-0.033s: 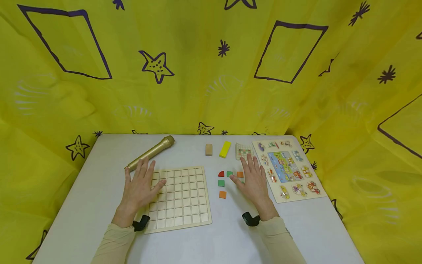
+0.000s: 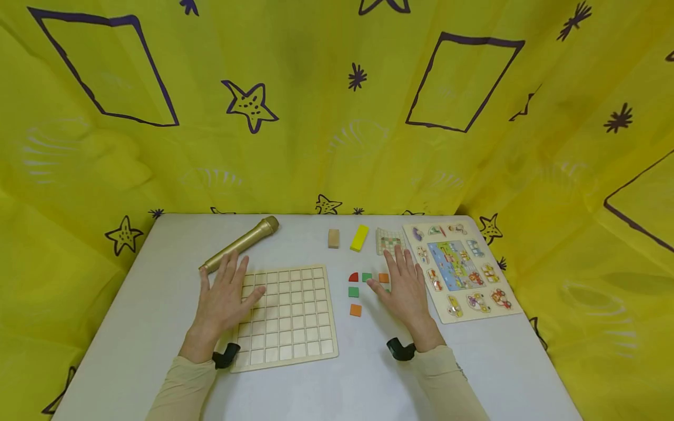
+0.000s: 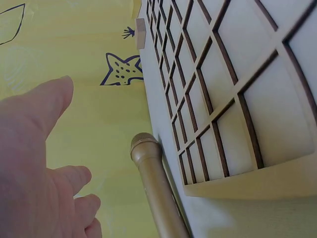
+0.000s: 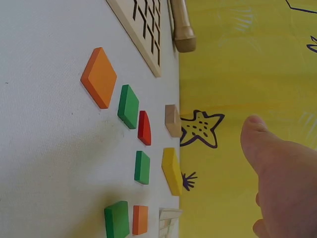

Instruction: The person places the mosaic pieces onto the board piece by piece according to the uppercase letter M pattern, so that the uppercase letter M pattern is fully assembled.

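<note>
My left hand (image 2: 221, 304) hovers palm down over the left side of a wooden grid board (image 2: 286, 316), its fingers straight and spread, holding nothing. Just beyond its fingertips lies a gold microphone (image 2: 242, 242). On the other side, my right hand (image 2: 404, 291) is likewise spread in the air above several small coloured tiles. Among these are a red quarter-round tile (image 4: 144, 128), an orange square tile (image 2: 355, 310) and a green square tile (image 2: 353, 292). One green tile (image 4: 117, 219) is mostly hidden under the right hand in the head view.
Along the back of the white table (image 2: 126, 304) stand a plain wooden block (image 2: 333, 238) and a yellow block (image 2: 359, 238). A small grid-patterned card (image 2: 389, 238) lies beside them. To the right is a picture puzzle board (image 2: 463, 272). Yellow patterned cloth (image 2: 295, 164) hangs behind.
</note>
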### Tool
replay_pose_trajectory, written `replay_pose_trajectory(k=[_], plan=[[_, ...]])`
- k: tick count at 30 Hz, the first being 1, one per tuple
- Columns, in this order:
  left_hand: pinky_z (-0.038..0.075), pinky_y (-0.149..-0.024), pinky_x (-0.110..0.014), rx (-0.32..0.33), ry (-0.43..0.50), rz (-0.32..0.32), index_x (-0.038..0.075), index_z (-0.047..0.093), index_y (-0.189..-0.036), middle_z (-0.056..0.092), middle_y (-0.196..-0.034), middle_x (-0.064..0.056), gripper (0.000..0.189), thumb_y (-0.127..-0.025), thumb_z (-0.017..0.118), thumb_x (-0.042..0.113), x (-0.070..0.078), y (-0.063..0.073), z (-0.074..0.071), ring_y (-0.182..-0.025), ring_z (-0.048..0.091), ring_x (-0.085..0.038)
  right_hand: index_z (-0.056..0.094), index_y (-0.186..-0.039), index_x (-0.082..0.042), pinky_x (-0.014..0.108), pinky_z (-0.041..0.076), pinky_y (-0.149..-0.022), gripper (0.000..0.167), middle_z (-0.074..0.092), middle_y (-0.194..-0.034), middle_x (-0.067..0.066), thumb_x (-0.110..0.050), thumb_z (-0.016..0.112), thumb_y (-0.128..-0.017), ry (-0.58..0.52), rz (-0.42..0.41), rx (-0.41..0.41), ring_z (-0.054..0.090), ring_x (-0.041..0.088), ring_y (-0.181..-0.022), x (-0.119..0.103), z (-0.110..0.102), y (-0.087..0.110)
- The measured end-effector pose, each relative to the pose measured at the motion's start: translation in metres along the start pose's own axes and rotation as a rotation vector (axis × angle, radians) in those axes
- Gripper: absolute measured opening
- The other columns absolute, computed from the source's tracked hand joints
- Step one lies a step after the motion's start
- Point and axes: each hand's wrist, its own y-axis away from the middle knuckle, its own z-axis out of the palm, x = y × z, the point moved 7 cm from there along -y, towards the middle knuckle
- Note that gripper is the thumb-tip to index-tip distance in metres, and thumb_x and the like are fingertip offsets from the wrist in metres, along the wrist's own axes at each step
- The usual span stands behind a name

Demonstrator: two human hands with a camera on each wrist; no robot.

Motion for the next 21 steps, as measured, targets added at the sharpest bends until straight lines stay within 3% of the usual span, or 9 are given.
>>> replay_pose_trajectory(k=[7,11,21], plan=[[-0.002,-0.107,-0.067,-0.003,-0.001,-0.002,0.001,0.027,-0.153,0.016,-0.158,-0.023,0.087,-0.095,0.045,0.063,0.0,0.002,0.0,-0.145,0.01,-0.038,0.033,-0.152,-0.006,0.061,0.013,-0.11,0.085,0.014,-0.16,0.017,-0.054,0.063,-0.089,-0.003,-0.004,0.003,0.011,0.038,-0.145,-0.001,0.002,0.001],[-0.003,-0.108,-0.066,-0.004,-0.005,0.001,0.0,0.022,-0.154,0.015,-0.159,-0.023,0.09,-0.094,0.045,0.064,-0.001,0.005,-0.002,-0.145,0.01,-0.038,0.031,-0.152,-0.006,0.06,0.011,-0.111,0.085,0.012,-0.161,0.016,-0.054,0.062,-0.09,-0.017,-0.01,-0.011,0.007,0.036,-0.146,-0.002,0.004,0.0],[-0.001,-0.108,-0.067,-0.001,0.009,0.014,-0.006,0.016,-0.153,0.01,-0.16,-0.022,0.102,-0.09,0.053,0.064,-0.003,0.015,-0.004,-0.145,0.01,-0.038,0.032,-0.153,-0.007,0.062,0.012,-0.11,0.081,0.018,-0.16,0.014,-0.049,0.064,-0.091,-0.09,-0.082,-0.018,0.008,0.034,-0.147,-0.013,0.007,-0.004]])
